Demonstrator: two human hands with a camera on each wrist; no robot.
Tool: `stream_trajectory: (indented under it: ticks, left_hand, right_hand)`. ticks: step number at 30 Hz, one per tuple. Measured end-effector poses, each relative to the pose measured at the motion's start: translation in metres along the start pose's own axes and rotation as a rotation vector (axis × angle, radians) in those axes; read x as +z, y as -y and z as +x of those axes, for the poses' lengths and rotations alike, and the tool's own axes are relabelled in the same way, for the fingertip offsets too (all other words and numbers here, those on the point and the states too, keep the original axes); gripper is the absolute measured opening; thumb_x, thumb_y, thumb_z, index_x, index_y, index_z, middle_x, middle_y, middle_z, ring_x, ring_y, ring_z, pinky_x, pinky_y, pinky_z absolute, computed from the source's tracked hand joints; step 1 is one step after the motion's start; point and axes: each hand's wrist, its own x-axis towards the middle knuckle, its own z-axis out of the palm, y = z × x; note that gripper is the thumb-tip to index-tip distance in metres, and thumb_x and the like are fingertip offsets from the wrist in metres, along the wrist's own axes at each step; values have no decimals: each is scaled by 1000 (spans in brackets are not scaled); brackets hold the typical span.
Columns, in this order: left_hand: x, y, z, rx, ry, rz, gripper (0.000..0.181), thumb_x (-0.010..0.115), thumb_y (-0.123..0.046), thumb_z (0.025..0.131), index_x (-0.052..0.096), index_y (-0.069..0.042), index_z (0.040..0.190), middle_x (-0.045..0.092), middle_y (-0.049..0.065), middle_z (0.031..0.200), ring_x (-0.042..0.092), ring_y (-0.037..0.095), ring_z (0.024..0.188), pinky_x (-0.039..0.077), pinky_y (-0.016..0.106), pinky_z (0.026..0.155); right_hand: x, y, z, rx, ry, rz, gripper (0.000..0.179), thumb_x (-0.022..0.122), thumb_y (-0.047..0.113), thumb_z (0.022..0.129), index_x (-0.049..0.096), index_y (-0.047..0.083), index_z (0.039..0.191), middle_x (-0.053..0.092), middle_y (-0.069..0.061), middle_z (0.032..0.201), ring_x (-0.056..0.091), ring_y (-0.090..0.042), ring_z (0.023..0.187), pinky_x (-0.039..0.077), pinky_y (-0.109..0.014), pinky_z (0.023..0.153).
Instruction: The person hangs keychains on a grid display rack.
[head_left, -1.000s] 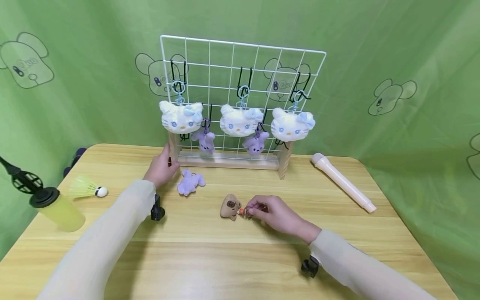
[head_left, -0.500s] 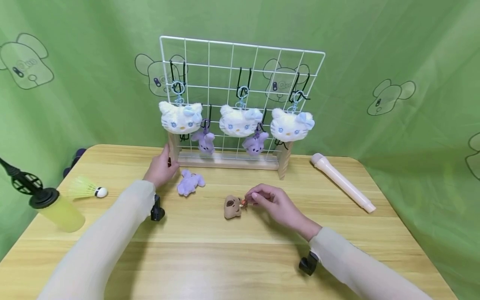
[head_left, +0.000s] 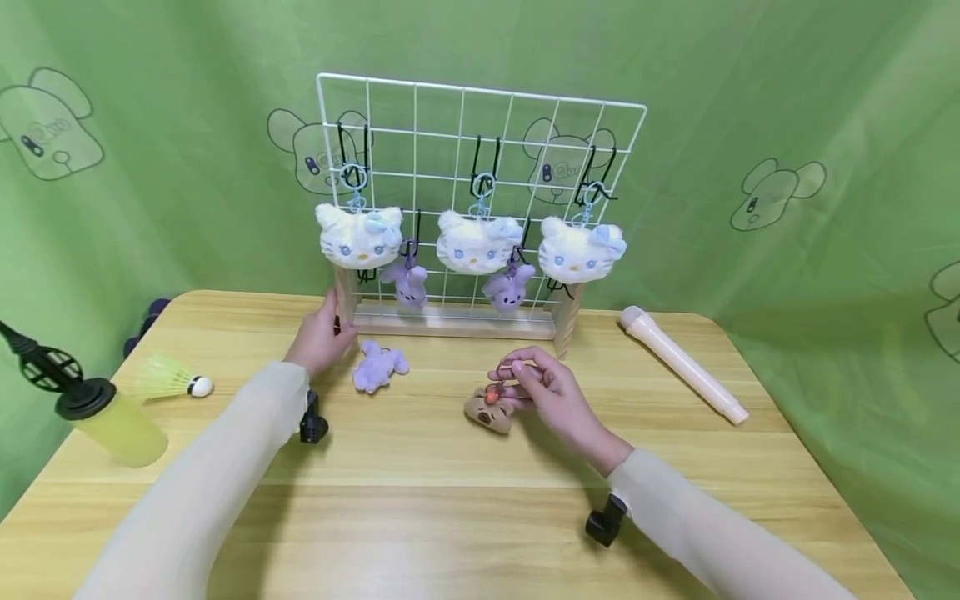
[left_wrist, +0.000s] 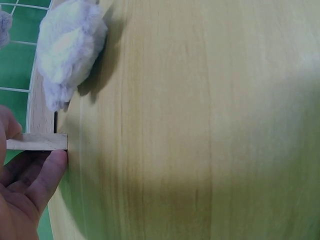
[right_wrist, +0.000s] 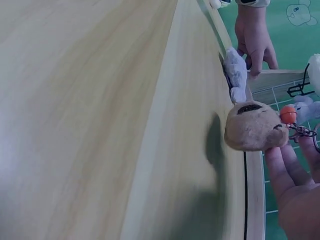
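My right hand [head_left: 558, 400] pinches the metal ring and chain of a brown plush keychain [head_left: 489, 414]. In the right wrist view the plush hangs close over the wooden table, its dark snout and orange ball [right_wrist: 288, 114] showing. My left hand [head_left: 318, 337] grips the wooden left leg [left_wrist: 40, 142] of a white wire grid rack [head_left: 438, 175], thumb on one side and fingers on the other. Three white cat plush keychains [head_left: 480, 243] hang from black hooks in the upper row. Two purple plush keychains [head_left: 507, 289] hang lower. Another purple plush [head_left: 377, 367] lies on the table near my left hand.
A pale pink toy microphone [head_left: 682, 364] lies at the right. To the left are a yellow shuttlecock [head_left: 168, 379] and a yellow bottle-like container [head_left: 123, 429] with a black top. A green curtain [head_left: 750, 92] stands behind the wooden table [head_left: 420, 525].
My right hand has raised the keychain's ring and moved away from me; the brown plush has swung from lying sideways to hanging below it, slightly further right. My left hand stays on the leg.
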Motion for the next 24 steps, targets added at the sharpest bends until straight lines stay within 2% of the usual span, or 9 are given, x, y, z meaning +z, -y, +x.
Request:
stream_trajectory:
  ticks: [6,11,13,19,24]
  left_hand:
    - [2,-1,1,-1,6,8,83,55,-9,103,4,-2,167,43,43,153,57,57,132,57,61,107]
    - [1,0,2,17,2,0,82,56,-9,103,5,-1,167,46,43,151,60,56,128,60,59,103]
    - [1,1,2,15,1,1,83,56,-9,103,5,-1,167,47,43,149,62,55,126,62,59,100]
    - [0,6,1,28,2,-16,82,55,-7,103,4,-1,167,46,43,151,61,55,128,60,59,103]
    - [-1,7,1,44,3,-18,81,55,-7,103,6,0,167,48,43,149,63,55,125,63,57,99]
  right_hand:
    - [6,7,8,-33,33,-26,30,45,8,111,52,-11,134,68,-36,127,79,-9,93,67,-31,89]
    - [18,24,24,-82,43,-61,29,46,9,111,53,-10,132,69,-35,124,77,-8,90,68,-31,85]
    - [25,31,34,-95,42,-62,28,46,8,111,54,-9,131,69,-34,124,77,-8,89,69,-31,84]
    - [55,46,63,-126,75,-48,27,41,6,111,53,-9,131,67,-36,128,76,-9,90,69,-32,83]
    - [81,55,82,-134,95,-51,27,41,6,111,52,-8,131,68,-33,128,77,-19,95,69,-31,83]
